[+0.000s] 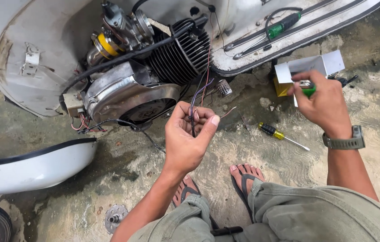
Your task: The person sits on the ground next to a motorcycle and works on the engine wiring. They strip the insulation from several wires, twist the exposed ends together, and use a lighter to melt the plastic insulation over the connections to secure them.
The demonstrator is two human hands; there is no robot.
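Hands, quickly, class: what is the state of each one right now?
Left hand: closed, pinching a bundle of wires.
Right hand: closed around a green-handled tool beside the white box.

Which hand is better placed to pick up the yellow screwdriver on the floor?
Probably the right hand. It is nearer to the yellow screwdriver and holds only a small green-tipped thing, while the left hand is pinching the wire bundle coming from the engine.

One package: small open white cardboard box sitting upper right of frame on the concrete floor, yellow box peeking out beneath it.
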